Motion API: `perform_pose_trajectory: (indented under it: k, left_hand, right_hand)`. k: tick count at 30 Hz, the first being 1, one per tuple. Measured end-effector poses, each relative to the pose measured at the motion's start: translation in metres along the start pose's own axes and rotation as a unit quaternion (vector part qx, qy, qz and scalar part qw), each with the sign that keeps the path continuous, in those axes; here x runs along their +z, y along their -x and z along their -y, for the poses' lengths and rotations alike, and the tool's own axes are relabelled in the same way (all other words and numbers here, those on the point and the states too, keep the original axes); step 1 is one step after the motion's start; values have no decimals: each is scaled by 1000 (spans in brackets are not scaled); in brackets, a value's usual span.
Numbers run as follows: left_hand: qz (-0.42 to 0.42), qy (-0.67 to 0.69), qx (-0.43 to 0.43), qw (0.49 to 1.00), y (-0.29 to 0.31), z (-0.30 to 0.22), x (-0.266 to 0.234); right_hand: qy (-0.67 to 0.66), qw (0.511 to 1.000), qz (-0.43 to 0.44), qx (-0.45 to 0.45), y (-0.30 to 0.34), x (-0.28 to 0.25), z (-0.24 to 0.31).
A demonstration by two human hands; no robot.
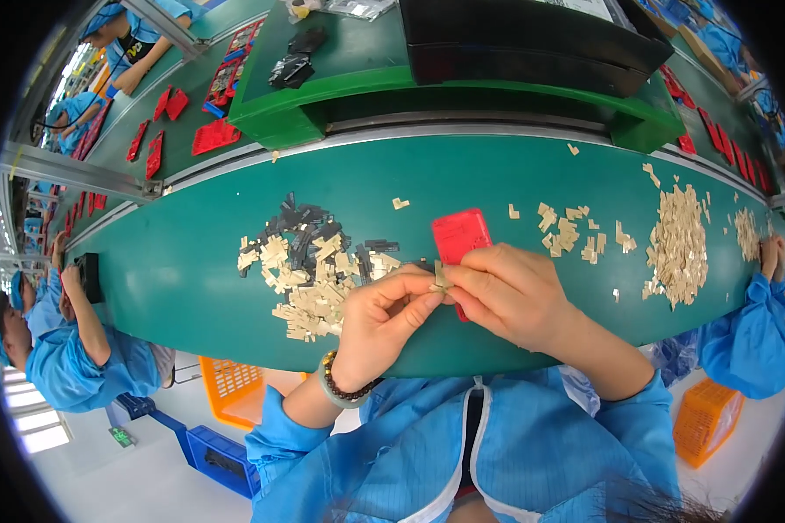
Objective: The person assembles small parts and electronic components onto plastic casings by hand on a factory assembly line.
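Observation:
My left hand (382,321) pinches a small beige flat piece (440,277) between thumb and fingers. From the other side, my right hand (519,296) closes its fingertips on the same piece. Beneath the right hand, a red rectangular plastic plate (460,232) shows its far end; most of the rest is covered by the fingers. Left of my hands spreads a loose heap of beige pieces (310,301), mixed with dark grey pieces (301,228). A few beige L-shaped pieces (567,234) lie scattered right of the plate.
A bigger beige heap (679,248) lies to the right on the green tabletop (174,261). A green shelf (279,126) holding a black box (532,44) spans the back. Orange baskets (231,392) and a blue bin (222,458) stand below. Co-workers (87,349) sit on either side.

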State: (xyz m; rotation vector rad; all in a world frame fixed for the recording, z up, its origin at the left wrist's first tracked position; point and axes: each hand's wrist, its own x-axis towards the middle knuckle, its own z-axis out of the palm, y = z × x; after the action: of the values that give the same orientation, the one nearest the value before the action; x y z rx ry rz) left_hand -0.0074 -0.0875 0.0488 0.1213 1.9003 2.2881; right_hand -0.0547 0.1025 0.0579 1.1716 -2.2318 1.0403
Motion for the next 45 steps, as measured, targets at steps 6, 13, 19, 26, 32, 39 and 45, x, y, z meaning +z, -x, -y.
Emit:
perform_pose_trajectory:
  k: [6,13,19,26,32,39,45]
  left_hand:
    - [4,-339,247,908,-4,0,4]
    - [41,-84,-25,995,-6,-2,14]
    - [85,-384,293,872,-6,-5,21]
    - [96,-468,446,756,-23,17,13]
    - [34,-542,512,666,-23,12,20]
    - [16,-561,523,642,-17,12,23]
    - [-4,-578,385,720,-28,18,20]
  right_hand:
    - [-132,988,26,81,21,0,-3]
    - [5,1000,28,2,27,-10,-1]
    - [-208,953,10,220,44,-21,-8]
    - [96,958,-26,268,73,-55,-56]
    - [-226,953,106,172,33,-36,-20]
    - [-141,976,142,81,24,-37,-17]
    - [121,979,155,63,62,-49,-43]
